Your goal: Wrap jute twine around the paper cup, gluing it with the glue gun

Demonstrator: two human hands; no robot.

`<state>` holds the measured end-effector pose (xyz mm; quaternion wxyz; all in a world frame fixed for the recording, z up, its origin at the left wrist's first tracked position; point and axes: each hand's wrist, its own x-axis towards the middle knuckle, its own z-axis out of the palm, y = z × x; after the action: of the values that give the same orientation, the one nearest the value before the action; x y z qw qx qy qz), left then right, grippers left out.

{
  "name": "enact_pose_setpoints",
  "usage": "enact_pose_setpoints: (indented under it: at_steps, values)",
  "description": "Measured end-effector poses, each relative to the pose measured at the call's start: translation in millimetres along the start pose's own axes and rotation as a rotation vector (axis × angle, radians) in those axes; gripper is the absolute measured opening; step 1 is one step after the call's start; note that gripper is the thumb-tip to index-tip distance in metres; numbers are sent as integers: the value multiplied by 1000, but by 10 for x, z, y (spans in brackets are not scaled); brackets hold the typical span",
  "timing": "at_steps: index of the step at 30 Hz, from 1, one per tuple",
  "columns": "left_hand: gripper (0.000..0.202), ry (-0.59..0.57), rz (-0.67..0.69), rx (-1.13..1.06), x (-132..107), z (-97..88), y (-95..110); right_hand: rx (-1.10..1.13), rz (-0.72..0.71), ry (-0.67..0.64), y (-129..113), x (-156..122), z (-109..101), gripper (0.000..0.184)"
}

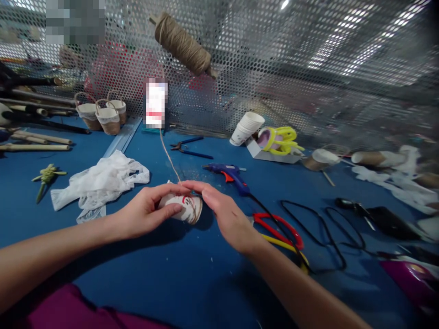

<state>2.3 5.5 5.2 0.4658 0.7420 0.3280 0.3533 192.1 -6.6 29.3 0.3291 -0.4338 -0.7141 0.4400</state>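
Observation:
A white paper cup with red and dark print lies tilted on its side just over the blue table. My left hand is closed around it, thumb on the near side and fingers over the top. Twine is wrapped round the cup near its rim. From there the strand of twine runs up toward the spool of twine hanging on the mesh panel. My right hand is at the cup's far upper side, its fingertips together at the twine; the exact pinch is partly hidden.
A blue glue gun, pliers and red-handled scissors lie beyond and right. White lace lies left. Small handled baskets, stacked paper cups and a phone stand along the mesh. A black cord loops at right.

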Motion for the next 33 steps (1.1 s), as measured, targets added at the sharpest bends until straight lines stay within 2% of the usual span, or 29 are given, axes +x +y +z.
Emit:
enact_pose_setpoints:
  at_steps: [5, 8, 9, 10, 11, 12, 14, 16, 19, 22, 25, 27, 29, 31, 33]
  values:
    - [27, 5, -38, 104, -4, -15, 30, -94, -27, -12, -50, -5, -10, 37]
    - [28, 34, -88, 120, -2, -25, 75, -344, -38, 80, -64, 56, -207, 35]
    - [28, 43, -100, 113, -1, -27, 86, -472, 2, 157, -45, 90, -311, 35]
    - [29, 52, -109, 105, -1, -29, 94, -610, 99, 253, -10, 128, -426, 34]
    - [29, 57, -117, 98, -1, -30, 97, -746, 257, 323, 43, 167, -541, 35]
    - [29, 62, -123, 95, -1, -31, 96, -796, 338, 356, 111, 206, -649, 35]
    - [29, 80, -124, 95, 0, -30, 87, -835, 439, 331, 277, 276, -811, 22]
    - [28, 101, -124, 96, 4, -30, 79, -842, 507, 305, 441, 327, -881, 8]
    - [28, 127, -139, 81, 14, -35, 82, -823, 533, 326, 583, 358, -868, 7]
    - [29, 161, -155, 63, 27, -46, 87, -755, 529, 372, 551, 316, -835, 18]
    - [29, 202, -152, 52, 41, -54, 81, -627, 487, 395, 376, 179, -822, 30]
    - [28, 218, -138, 48, 47, -55, 77, -485, 413, 372, 213, 44, -796, 29]
    - [27, 224, -130, 39, 48, -53, 79, -142, 344, 290, 48, -99, -737, 25]
    - [26, 224, -132, 21, 45, -51, 83, -47, 409, 204, -82, -225, -644, 25]
    - [25, 221, -132, 3, 40, -48, 84, -58, 438, 214, -157, -320, -537, 24]
